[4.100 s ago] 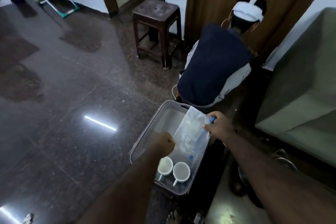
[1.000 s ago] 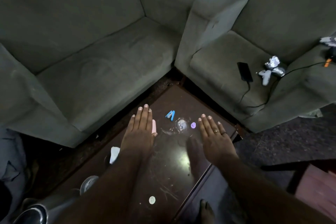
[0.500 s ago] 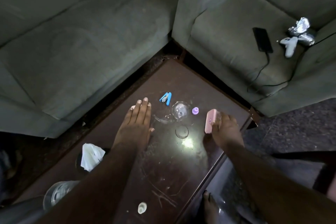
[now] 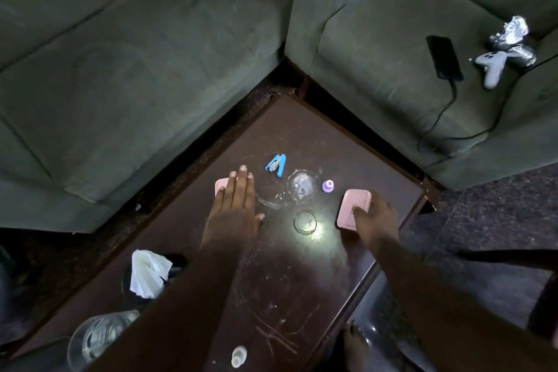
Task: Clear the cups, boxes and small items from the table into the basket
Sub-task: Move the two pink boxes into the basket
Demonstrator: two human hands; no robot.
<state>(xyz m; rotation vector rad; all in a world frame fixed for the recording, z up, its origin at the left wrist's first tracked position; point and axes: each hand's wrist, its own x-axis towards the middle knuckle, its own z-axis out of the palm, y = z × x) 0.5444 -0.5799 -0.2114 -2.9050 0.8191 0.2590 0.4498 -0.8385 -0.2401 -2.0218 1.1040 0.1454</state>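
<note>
Both my hands are on the dark table (image 4: 302, 296), each at a pink box.

My left hand (image 4: 234, 217), in the middle of the frame, lies flat with straight fingers over one pink box (image 4: 221, 186), which peeks out at its upper left. My right hand (image 4: 376, 220), right of centre, curls its fingers round the second pink box (image 4: 353, 210), tilted up off the tabletop. Between the hands sit a blue stapler (image 4: 276, 164), a clear round lid (image 4: 302, 184), a small purple cap (image 4: 328, 186) and a thin ring (image 4: 305, 221) beside a bright glare. Lower left I see a white tissue (image 4: 148, 275) in a dark holder and a glass (image 4: 96, 338); a small pale piece (image 4: 238, 356) lies near the bottom edge. On the sofa seat, upper right, rest a black phone (image 4: 444, 57) with its cable, a white game controller (image 4: 492, 66) and crumpled foil (image 4: 513, 33).
</note>
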